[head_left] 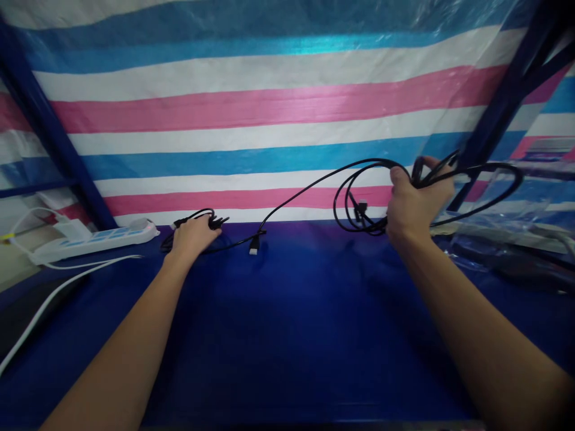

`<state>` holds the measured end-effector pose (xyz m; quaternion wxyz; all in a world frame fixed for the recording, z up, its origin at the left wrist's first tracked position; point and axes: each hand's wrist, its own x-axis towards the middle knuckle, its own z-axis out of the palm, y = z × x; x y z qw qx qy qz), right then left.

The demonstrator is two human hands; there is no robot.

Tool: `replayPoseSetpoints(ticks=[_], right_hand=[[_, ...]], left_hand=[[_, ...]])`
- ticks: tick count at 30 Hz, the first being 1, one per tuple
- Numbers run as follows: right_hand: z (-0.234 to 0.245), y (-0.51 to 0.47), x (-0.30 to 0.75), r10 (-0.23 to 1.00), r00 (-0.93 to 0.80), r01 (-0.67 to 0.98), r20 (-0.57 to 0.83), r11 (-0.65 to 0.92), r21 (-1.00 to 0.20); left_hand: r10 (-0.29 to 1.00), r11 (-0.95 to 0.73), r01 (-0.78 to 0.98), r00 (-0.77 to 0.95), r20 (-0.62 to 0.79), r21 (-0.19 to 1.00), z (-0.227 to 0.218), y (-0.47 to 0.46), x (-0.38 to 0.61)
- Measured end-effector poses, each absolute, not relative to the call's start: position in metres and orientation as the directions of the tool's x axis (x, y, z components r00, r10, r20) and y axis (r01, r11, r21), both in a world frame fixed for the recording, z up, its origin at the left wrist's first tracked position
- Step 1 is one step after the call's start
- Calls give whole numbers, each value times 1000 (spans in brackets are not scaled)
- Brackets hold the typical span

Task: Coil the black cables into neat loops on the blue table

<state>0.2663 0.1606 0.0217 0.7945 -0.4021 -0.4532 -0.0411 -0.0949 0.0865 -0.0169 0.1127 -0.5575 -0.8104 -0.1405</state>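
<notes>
My right hand [415, 200] is closed around several loops of black cable [485, 167], lifted above the right part of the blue table. A dark connector [362, 205] dangles from the loops to the left of that hand. One strand arcs down leftward to the table. My left hand [194, 232] is closed on a bundle of black cable [167, 242] lying at the table's back left; its fingertips are partly hidden. Between my hands a USB plug [254, 245] with a pale metal end hangs or rests near the strand.
A white power strip [105, 239] with a plugged-in white charger [74, 229] lies at the left, with white cords [49, 296] near it. Clear plastic packaging [476, 245] lies at the right. Dark blue frame posts [54, 126] and striped sheeting [269, 108] stand behind the blue table [287, 335].
</notes>
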Motion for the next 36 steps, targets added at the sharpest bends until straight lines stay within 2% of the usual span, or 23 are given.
replayPoseSetpoints(ticks=[7, 9, 11, 17, 20, 22, 23, 24, 25, 27, 28, 31, 34, 36], right_hand=[[27, 154, 279, 163, 570, 521, 805, 686, -508], [29, 155, 287, 98, 589, 556, 802, 671, -490], [32, 156, 292, 89, 572, 569, 815, 673, -473], [29, 146, 263, 329, 413, 479, 849, 715, -510], [18, 136, 233, 514, 304, 338, 802, 729, -595], [8, 125, 211, 664, 154, 244, 732, 692, -679], [3, 119, 200, 714, 48, 208, 699, 677, -706], [-2, 112, 191, 735, -72, 181, 674, 674, -716], [-7, 106, 182, 730, -219, 162, 648, 682, -713], [-16, 95, 169, 637, -522, 134, 567, 718, -683], [-19, 92, 165, 577, -627, 132, 523, 740, -659], [-22, 90, 163, 523, -721, 192, 454, 780, -595], [-18, 96, 170, 612, -668, 277, 424, 733, -622], [-11, 102, 179, 708, -575, 311, 410, 652, -691]], left_hand=[[867, 422, 900, -436, 242, 108, -47, 89, -111], [872, 413, 903, -430, 233, 121, -50, 88, -113], [889, 373, 917, -397, 228, 140, -50, 88, -113], [902, 249, 920, -335, 274, 302, -31, 86, -102], [868, 184, 921, -316, 383, 342, -16, 83, -77], [870, 67, 879, -283, 405, 472, -10, 81, -51], [893, -19, 810, -250, 374, 587, -8, 80, -36], [928, -124, 553, -229, 293, 824, -8, 79, -22], [967, -164, 262, -149, 208, 951, -9, 78, -9], [991, -132, -159, -23, 130, 978, -13, 76, 9], [994, -109, -262, -12, 109, 959, -14, 76, 14], [993, -87, -369, -110, 50, 925, -17, 76, 12], [995, -72, -347, -83, 46, 935, -15, 78, -2], [993, -97, -217, -88, 80, 971, -15, 80, -13]])
